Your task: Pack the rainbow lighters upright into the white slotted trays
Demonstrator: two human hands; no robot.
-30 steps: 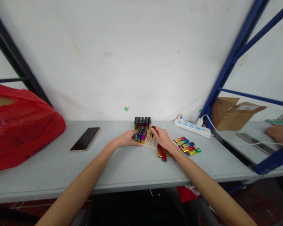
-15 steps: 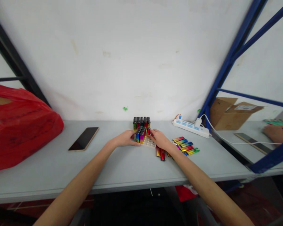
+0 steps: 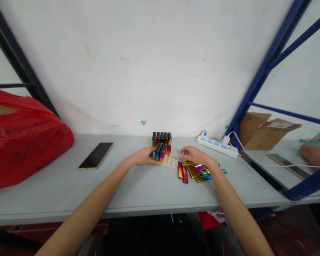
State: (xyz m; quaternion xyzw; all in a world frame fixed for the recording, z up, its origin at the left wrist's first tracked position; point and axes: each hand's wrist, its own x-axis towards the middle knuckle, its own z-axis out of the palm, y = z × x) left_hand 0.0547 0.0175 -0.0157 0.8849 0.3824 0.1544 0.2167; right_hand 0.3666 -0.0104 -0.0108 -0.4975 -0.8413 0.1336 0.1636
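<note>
My left hand [image 3: 144, 156] is wrapped round the left end of a pale tray [image 3: 171, 161] with rows of round holes. Upright lighters [image 3: 160, 153] with black tops and shiny multicoloured bodies stand in the tray's left part, and a red one [image 3: 169, 149] at its back. My right hand [image 3: 194, 155] hovers by the tray's right end, fingers loosely bent and apart, with nothing visible in them. Below and beside it lie several loose metallic lighters [image 3: 200, 172], partly hidden by the hand and forearm. Two red and gold lighters [image 3: 185, 174] lie just left of these.
Behind the tray stands a block of upright lighters [image 3: 162, 136]. A phone [image 3: 96, 155] and a red bag [image 3: 29, 142] are at the left. At the right are a white power strip [image 3: 217, 146], a blue rack post [image 3: 252, 94], a cardboard box [image 3: 264, 133] and another person's hand [image 3: 312, 153].
My right hand has moved right, off the tray towards the loose lighters, uncovering a red lighter and the holes. My left hand keeps its place on the tray. The view has shifted slightly.
</note>
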